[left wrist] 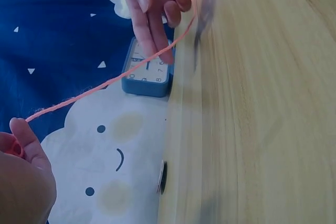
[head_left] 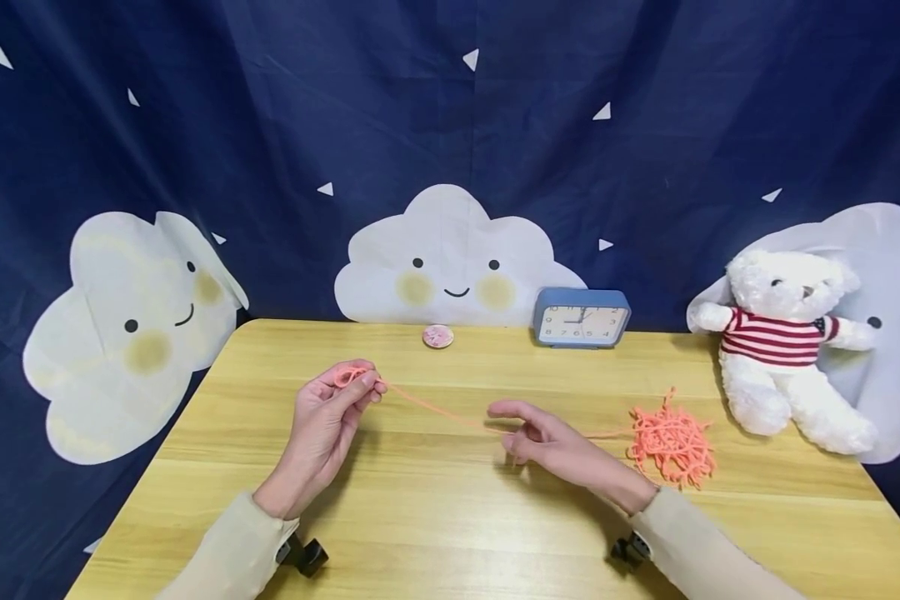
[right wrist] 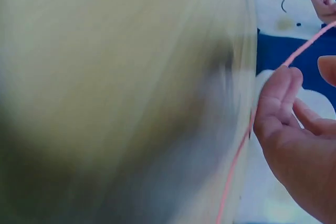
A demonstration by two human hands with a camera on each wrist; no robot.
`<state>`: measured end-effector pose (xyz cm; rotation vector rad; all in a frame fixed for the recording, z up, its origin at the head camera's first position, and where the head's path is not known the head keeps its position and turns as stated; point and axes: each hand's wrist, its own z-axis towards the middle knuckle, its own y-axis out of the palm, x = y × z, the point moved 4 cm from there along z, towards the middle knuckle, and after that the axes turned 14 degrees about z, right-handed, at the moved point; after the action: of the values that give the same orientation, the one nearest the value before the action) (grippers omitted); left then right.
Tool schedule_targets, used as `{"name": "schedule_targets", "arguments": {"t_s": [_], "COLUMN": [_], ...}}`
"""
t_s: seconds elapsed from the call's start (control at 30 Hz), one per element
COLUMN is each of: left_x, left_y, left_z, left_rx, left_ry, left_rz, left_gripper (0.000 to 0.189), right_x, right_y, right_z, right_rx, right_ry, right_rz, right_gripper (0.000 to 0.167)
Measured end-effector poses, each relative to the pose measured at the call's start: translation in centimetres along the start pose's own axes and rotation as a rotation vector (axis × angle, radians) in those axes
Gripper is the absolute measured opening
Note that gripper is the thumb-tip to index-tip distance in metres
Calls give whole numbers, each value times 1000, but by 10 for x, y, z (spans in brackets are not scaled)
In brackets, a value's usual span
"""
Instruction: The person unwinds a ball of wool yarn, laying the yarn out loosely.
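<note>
Coral yarn (head_left: pixel 435 407) stretches between the hands, above the wooden table. My left hand (head_left: pixel 318 437) pinches a small loop of it between thumb and fingers, left of centre. On the right, a loose heap of the same yarn (head_left: pixel 671 443) lies on the table, with a strand leading from it toward my right hand (head_left: pixel 566 454). In the left wrist view the yarn (left wrist: pixel 105 84) slants up across the fingertips of the right hand (left wrist: pixel 152 14), two of whose fingers are straight. The right wrist view shows the strand (right wrist: pixel 231 171) passing behind the right hand's fingers (right wrist: pixel 275 95).
A blue clock (head_left: pixel 581 318) and a small round pink item (head_left: pixel 438 336) stand at the table's (head_left: pixel 420 517) back edge. A white teddy bear (head_left: pixel 783 342) in a striped shirt sits at right. Behind hangs a dark blue curtain (head_left: pixel 390 100) with cloud faces.
</note>
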<state>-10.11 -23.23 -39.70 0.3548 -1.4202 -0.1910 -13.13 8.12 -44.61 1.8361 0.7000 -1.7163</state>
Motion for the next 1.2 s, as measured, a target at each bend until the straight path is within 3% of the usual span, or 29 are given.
{"name": "schedule_targets", "arguments": {"t_s": [0.13,0.27,0.43,0.9,1.2], "left_x": [-2,-3,-4,-5,-6], "left_y": [0,-1,-4,-10,-13], "left_z": [1,2,1,1,1], "left_rx": [-9,-3,13,21,46], "left_ry": [-9,-22,-34,-25,-20], "left_rz": [-1,6,9,-23,-34], "left_gripper": [15,15,12,17,22], "right_x": [5,6,1,-19,-31], "right_y": [12,14,3,-34,-57], "right_z": [8,8,1,-40,-65], "right_rx": [-73,-81,8,209,282], "right_ry": [36,67,59,-5,-82], "right_rz": [84,119,43,-41,-73], "right_gripper": [57,48,28,29,25]}}
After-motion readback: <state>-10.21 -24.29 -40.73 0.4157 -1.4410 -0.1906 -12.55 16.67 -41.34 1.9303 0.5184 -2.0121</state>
